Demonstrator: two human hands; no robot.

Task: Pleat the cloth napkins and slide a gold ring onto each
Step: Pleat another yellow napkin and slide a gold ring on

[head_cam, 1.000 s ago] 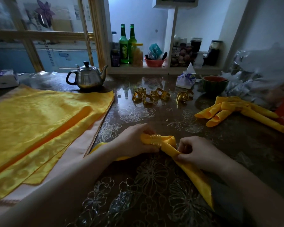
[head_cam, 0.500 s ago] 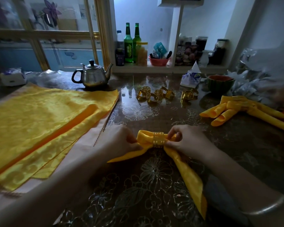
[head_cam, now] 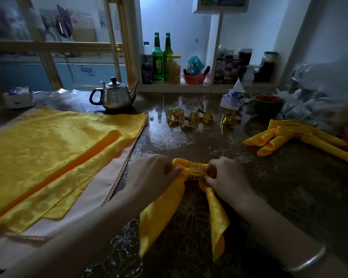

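A dim kitchen table (head_cam: 301, 189) under a glossy cover printed with pale flowers fills the view, with a cluttered shelf behind it. Near the front edge lies the yellow napkin (head_cam: 161, 213), gathered at its middle into a fretwork gold ring (head_cam: 195, 171). A folded loop shows just beyond the ring and two tails fan back toward the person.

The left hand (head_cam: 149, 173) has its fingers curled, pinching the cloth at the ring's left side. The right hand (head_cam: 227, 177) pinches the cloth at the ring's right side, fingertips together against the band.

The cloth looks like satin: light, limp and probably slick, so the pleats are likely to slip loose unless held close beside the ring. The ring is stiff metal and looks light. It should slide easily on this fabric, though its cut-out pattern might snag the zigzag-cut tail edges.

For room, bare table lies between the hands and the loose rings (head_cam: 189, 118) farther back. On the left, the stack of flat napkins (head_cam: 48, 149) lies on a pale underlay whose scalloped edge runs just beside the left wrist. Finished ringed napkins (head_cam: 285, 135) lie well apart at the right, near a dark bowl (head_cam: 268, 105). A steel teapot (head_cam: 115, 96) stands beyond the stack. The tails reach close to the table's front edge, so they could slip off it.
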